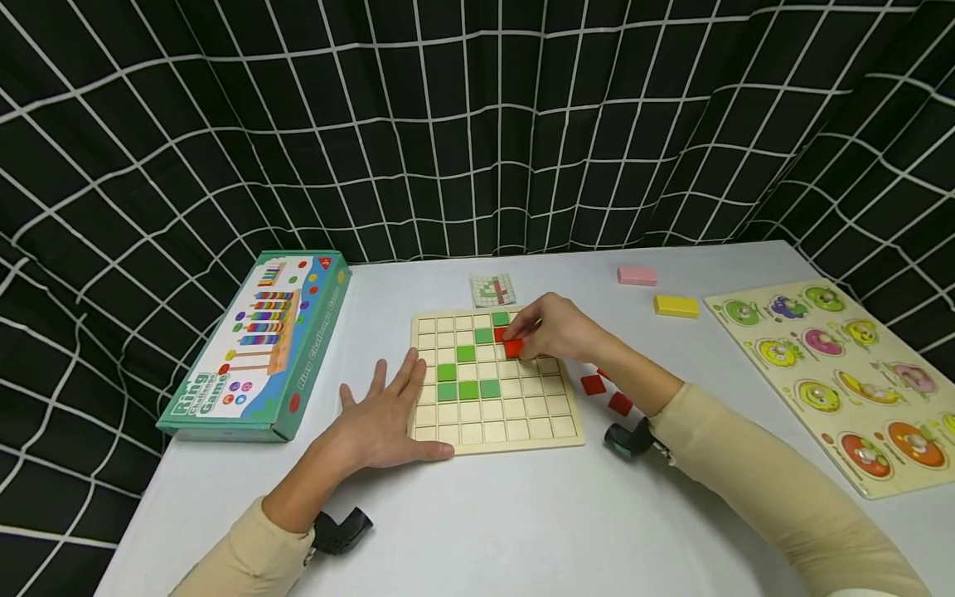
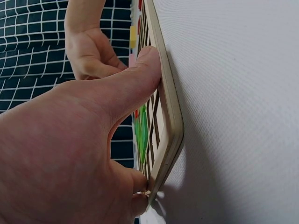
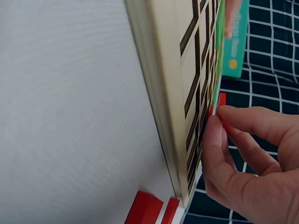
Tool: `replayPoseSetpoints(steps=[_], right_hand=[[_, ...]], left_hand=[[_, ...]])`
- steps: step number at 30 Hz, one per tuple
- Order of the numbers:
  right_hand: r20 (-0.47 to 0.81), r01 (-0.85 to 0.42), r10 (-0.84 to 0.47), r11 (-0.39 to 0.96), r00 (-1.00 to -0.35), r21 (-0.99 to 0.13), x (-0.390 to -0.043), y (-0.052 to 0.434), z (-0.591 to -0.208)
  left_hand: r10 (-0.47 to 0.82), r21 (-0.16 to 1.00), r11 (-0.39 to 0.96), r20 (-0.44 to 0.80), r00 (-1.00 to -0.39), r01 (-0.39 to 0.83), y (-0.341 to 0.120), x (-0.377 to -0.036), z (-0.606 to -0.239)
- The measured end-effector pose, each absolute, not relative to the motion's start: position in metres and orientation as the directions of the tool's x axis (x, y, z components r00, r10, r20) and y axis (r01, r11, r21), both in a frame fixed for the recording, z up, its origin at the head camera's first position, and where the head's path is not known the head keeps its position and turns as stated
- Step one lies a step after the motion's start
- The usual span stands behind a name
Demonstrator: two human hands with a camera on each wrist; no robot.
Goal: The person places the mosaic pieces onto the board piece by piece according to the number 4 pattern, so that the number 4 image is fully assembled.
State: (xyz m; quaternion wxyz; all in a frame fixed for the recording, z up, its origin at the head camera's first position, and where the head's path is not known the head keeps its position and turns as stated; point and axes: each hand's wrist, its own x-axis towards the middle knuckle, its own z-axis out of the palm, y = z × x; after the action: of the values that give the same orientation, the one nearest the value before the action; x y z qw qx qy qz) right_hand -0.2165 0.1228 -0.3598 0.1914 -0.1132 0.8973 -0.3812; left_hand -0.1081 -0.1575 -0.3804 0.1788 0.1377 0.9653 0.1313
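- A small flat red tile (image 1: 513,348) is being pinched between the thumb and fingertips of the right hand (image 1: 555,330); in the right wrist view the red tile (image 3: 221,103) is seen edge-on, thin and bright red, held tilted just over the board's face.
- The tile is being held over the upper right part of the wooden grid board (image 1: 492,423), just beside a second red tile (image 1: 500,334) already lying in a cell.
- The board is being shown as a pale, square wooden tray divided by thin ridges into many small square cells, with a raised light rim (image 3: 159,93).
- Green tiles (image 1: 467,388) are being displayed in several cells, running in a diagonal step from the top toward a row lower on the left.
- The board's near left corner is being steadied by the left hand (image 1: 388,419), its fingers spread flat and relaxed, with the thumb (image 2: 140,74) pressed along the board's edge (image 2: 170,121).
- Loose red tiles (image 1: 606,394) are lying on the white table (image 1: 522,522) just to the right of the board, beneath the right forearm.
- A small pattern card (image 1: 493,290) is lying just behind the board.
- A pink block (image 1: 637,275) and a yellow block (image 1: 676,306) are lying farther right, near a peg puzzle board (image 1: 836,373).
- A teal game box (image 1: 261,348) is lying well to the left.
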Motion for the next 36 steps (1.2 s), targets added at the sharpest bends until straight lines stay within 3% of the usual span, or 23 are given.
replayPoseSetpoints(steps=[36], right_hand=[[-0.216,-0.126,-0.382,0.696,-0.899,-0.707,-0.218,0.11,-0.364]], left_hand=[[0.308,0.294,0.931,-0.317,-0.897,0.216,-0.157,-0.108,-0.38]])
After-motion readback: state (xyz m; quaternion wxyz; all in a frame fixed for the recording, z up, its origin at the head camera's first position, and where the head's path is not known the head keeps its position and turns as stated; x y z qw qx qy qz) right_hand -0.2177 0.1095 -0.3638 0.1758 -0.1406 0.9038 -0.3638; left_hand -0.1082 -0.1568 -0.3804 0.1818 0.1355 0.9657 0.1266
